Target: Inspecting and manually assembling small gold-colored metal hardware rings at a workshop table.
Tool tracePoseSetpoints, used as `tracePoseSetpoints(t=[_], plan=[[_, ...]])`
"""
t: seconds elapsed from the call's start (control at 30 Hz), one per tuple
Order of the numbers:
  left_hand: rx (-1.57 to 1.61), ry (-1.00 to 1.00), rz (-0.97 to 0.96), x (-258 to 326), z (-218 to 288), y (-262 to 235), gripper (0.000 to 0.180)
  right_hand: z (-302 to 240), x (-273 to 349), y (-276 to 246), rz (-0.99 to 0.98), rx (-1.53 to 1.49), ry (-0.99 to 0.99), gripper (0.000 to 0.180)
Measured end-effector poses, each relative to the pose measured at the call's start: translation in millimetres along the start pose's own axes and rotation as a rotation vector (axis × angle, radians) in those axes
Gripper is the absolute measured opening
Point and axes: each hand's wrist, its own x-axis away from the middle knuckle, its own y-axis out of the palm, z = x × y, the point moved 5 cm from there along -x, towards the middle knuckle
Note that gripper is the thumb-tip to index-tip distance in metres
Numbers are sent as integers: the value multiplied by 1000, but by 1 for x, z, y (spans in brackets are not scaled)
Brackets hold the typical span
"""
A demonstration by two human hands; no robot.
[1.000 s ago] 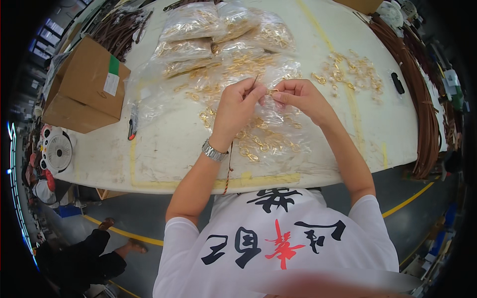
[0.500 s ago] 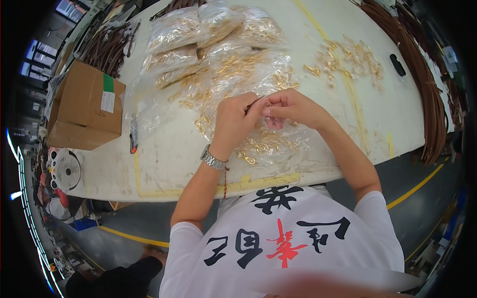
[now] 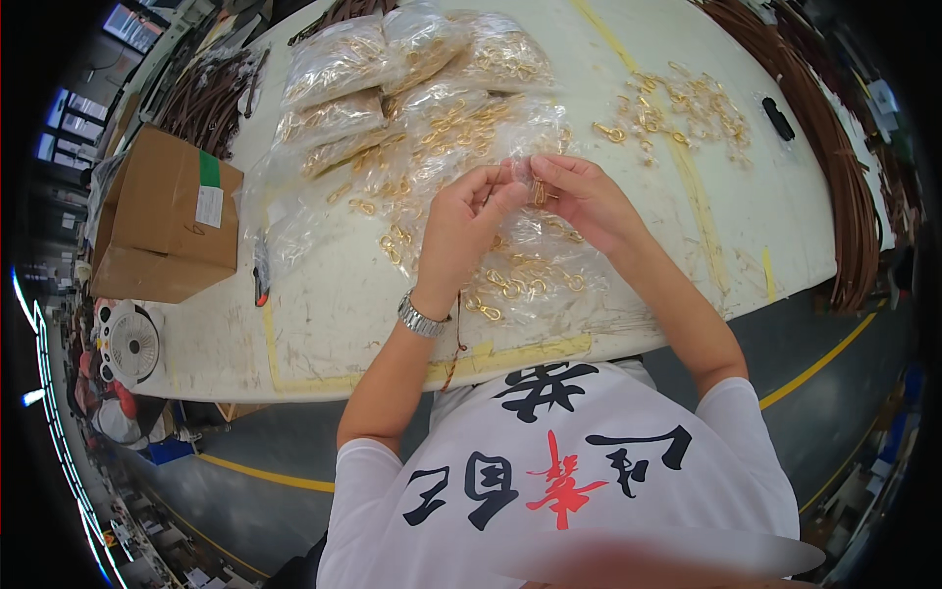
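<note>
Over the white table (image 3: pixel 628 255), my hands meet at a gold snap hook (image 3: pixel 538 190) in clear plastic. My left hand (image 3: pixel 473 218) is closed, its thumb and fingers pinching the plastic side. On the other side my right hand (image 3: pixel 593 204) pinches the same wrapped hook with thumb and forefinger, its other fingers curled. Exactly which part each hand grips is too small to tell. Under and in front of them, gold snap hooks (image 3: pixel 485 308) lie on crumpled clear plastic. Beyond my hands are stacked clear bags (image 3: pixel 336 64) of gold hooks.
Spread at the right are plastic-wrapped gold hooks (image 3: pixel 721 106). Further right are a black object (image 3: pixel 778 119) and a bundle of brown straps (image 3: pixel 846 172). On the left stand a cardboard box (image 3: pixel 169 231), a red-tipped cutter (image 3: pixel 261 271) and a white fan (image 3: pixel 133 344).
Both hands have moved slightly away from my body and up. My right hand has turned, its fingers now less bunched, and the gold hook between the hands shows more plainly.
</note>
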Motion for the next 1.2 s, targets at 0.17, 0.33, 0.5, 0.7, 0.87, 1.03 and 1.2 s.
tracePoseSetpoints(t=[0.17,0.33,0.5,0.7,0.87,1.03,1.2], plan=[[3,-35,-99,4,-13,12,20,9,-1,3,-76,-59,15,36],[191,-180,-153,1,-21,7,21,5,2,8,-101,-116,33,37],[202,-199,-241,0,-26,10,22,3,6,13,-120,-75,69,39],[165,-238,-255,-3,-13,-5,22,-3,7,3,55,6,-63,38],[150,-131,-121,-4,-9,-14,19,-7,7,1,86,-64,-74,38],[111,-32,-55,0,4,-8,18,-2,7,-5,163,-22,-56,38],[284,-64,11,2,0,-10,14,-1,6,-3,182,-14,-85,34]])
